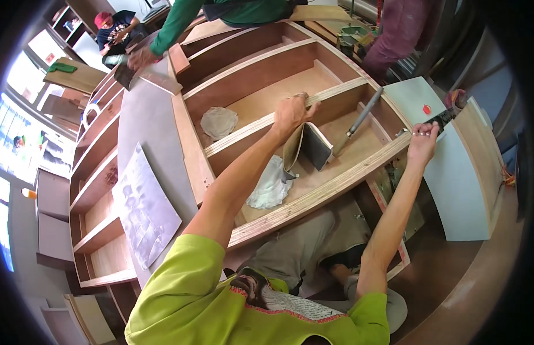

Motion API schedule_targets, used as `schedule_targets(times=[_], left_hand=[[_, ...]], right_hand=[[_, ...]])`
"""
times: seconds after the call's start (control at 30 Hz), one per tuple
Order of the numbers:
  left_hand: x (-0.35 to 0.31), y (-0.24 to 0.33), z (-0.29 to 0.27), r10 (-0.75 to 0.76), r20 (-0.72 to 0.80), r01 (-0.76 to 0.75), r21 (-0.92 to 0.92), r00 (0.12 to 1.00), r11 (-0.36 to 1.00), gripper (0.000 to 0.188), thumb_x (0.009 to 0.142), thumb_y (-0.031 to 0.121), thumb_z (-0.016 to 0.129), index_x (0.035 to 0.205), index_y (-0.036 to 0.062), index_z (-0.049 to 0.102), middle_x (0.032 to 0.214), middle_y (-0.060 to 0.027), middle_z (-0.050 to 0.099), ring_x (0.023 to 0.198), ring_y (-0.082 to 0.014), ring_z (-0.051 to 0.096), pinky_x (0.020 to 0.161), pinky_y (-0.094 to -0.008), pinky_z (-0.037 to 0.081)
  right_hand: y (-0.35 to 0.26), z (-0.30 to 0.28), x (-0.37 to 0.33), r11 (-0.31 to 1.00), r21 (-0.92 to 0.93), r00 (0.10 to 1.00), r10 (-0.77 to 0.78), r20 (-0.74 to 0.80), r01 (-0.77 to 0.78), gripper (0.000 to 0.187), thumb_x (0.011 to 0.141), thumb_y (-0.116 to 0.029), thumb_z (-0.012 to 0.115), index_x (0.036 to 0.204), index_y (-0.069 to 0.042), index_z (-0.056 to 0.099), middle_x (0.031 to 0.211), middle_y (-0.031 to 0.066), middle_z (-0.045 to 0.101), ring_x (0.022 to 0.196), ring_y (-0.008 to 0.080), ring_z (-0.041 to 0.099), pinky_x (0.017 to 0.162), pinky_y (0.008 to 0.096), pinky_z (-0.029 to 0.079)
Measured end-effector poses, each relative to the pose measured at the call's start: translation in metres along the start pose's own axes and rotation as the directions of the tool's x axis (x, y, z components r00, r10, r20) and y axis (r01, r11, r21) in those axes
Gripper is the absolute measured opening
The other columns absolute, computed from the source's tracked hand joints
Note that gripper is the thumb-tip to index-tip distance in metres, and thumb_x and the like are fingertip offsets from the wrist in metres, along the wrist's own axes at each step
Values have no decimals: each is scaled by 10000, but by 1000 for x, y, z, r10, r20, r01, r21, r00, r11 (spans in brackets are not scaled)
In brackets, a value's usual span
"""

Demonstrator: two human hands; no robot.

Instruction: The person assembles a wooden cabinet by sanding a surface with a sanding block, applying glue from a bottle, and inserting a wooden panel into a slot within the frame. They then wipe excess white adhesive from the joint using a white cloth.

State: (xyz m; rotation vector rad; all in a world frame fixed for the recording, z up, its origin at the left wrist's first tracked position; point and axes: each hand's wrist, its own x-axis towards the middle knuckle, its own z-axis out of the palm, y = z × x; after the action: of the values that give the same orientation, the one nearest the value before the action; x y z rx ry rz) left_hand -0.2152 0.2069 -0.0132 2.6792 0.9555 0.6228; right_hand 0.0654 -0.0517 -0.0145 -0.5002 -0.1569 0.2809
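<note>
Workshop space is taken up by a large wooden frame [319, 191], divided into compartments and lying before the person. Left hand [293, 118]: curled over the top edge of a divider [244, 135] of that frame; whether anything is inside the palm cannot be told. Just below this hand, in a compartment, stands a folded sheet [317, 150], its visible outer face dark. To the hand's right, a tool with a grey handle [366, 112] leans at a slant. One crumpled white cloth [218, 122] lies to the hand's left; another white cloth [270, 187] lies below it, nearer the person. Right hand [422, 146]: fingers closed on the near end of a dark object [444, 119], kind unclear, beyond the frame's right corner. Below and right of this hand is a pale panel [459, 187]. Far left of the left hand, a co-worker's hand [142, 58], below a green sleeve [178, 26], holds a dark block [124, 76].
</note>
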Motion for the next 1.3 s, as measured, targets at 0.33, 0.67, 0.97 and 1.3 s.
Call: schedule_targets(times=[0.33, 0.67, 0.97, 1.3], left_hand=[[4, 10, -5, 22, 14, -22, -1, 1000, 1000, 540, 889, 515, 531, 898, -18, 609, 722, -226, 654, 704, -386, 656, 673, -457, 526], [4, 1, 1, 33, -5, -34, -56, 999, 998, 540, 884, 512, 526, 897, -22, 606, 748, -239, 656, 726, -401, 655, 692, -468, 530], [3, 4, -2, 39, -2, -39, -54, 999, 998, 540, 884, 504, 527, 869, -31, 604, 746, -247, 653, 724, -404, 655, 676, -465, 533], [3, 3, -4, 48, 3, -47, -64, 999, 997, 543, 876, 498, 539, 910, -41, 590, 793, -257, 658, 772, -404, 656, 709, -466, 527]], right_hand=[[44, 18, -26, 140, -855, 836, 181, 518, 500, 239, 894, -131, 594, 1119, -51, 617, 912, 60, 648, 810, 148, 605, 764, 284, 485], [42, 28, -38, -30, -874, 852, 242, 464, 484, 322, 885, -149, 595, 1201, -87, 593, 950, 95, 678, 866, 220, 641, 799, 350, 491], [42, 24, -36, -21, -864, 845, 221, 487, 503, 294, 897, -195, 580, 1169, -89, 614, 956, 105, 690, 881, 238, 654, 789, 355, 493], [42, 30, -41, -126, -847, 843, 248, 477, 516, 279, 876, -191, 594, 1139, -104, 631, 933, 88, 692, 881, 246, 655, 762, 369, 494]])
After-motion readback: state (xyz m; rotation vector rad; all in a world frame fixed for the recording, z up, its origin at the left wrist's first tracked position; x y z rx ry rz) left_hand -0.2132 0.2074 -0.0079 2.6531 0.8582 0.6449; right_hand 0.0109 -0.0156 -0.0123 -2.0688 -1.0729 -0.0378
